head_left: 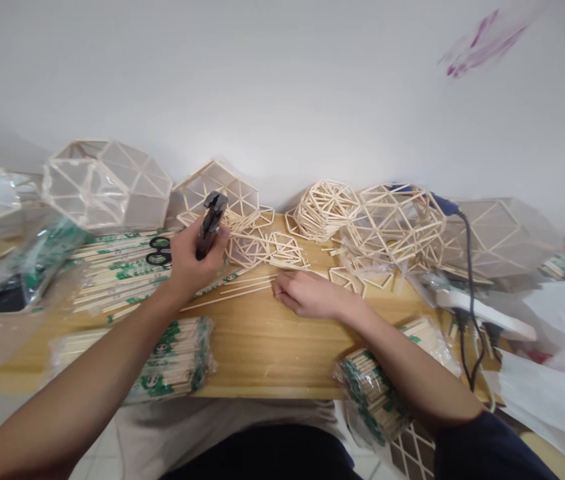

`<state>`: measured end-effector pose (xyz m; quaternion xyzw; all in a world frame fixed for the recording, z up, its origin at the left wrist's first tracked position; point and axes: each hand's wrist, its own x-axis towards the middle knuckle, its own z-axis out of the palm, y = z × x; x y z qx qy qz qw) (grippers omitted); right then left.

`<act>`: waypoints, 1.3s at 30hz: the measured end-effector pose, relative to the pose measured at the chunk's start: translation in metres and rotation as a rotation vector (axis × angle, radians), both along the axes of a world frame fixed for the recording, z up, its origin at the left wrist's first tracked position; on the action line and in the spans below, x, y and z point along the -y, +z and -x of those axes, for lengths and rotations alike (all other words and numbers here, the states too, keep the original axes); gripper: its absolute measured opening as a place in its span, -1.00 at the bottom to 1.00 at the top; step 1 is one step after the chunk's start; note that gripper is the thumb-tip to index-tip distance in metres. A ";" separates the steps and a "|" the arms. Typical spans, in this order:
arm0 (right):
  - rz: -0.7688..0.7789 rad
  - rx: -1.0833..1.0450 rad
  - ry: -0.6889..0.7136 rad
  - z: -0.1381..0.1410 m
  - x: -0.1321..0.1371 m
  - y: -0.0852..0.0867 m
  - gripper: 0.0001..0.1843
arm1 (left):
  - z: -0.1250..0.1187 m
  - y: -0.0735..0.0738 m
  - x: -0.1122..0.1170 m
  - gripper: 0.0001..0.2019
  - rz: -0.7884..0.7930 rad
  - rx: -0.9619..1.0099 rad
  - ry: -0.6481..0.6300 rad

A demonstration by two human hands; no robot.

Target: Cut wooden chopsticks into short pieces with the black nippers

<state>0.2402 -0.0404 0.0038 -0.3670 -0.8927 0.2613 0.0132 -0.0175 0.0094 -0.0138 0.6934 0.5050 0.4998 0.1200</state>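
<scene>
My left hand (196, 257) is raised over the table and wrapped round a dark metal hand tool (211, 223), whose jaw end points up; its exact kind is hard to tell. Black scissors (159, 251) lie just left of that hand. My right hand (305, 293) rests on the tabletop with its fingers curled in, and what they grip, if anything, is hidden. Thin wooden sticks (247, 288) run up to its fingertips from the left. Behind the hands sit small stick frames (249, 250) made of joined triangles.
Packs of wrapped sticks (182, 357) lie at the front left, and another pack (375, 393) overhangs the front edge. Film-covered polyhedra (107, 187) and open stick frames (397, 223) line the wall. A corded blue tool (443, 203) and a power strip (487, 317) are at the right.
</scene>
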 end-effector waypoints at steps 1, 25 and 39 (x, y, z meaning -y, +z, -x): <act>0.024 -0.065 -0.011 -0.002 0.000 0.001 -0.83 | 0.000 0.000 0.000 -0.68 0.002 -0.008 0.007; 0.043 -0.069 -0.044 0.005 -0.002 -0.007 -0.78 | -0.001 0.001 0.001 -0.72 -0.049 -0.001 -0.054; 0.020 -0.091 -0.030 -0.002 -0.004 -0.006 -0.83 | -0.001 0.002 0.002 -0.73 -0.027 -0.005 -0.067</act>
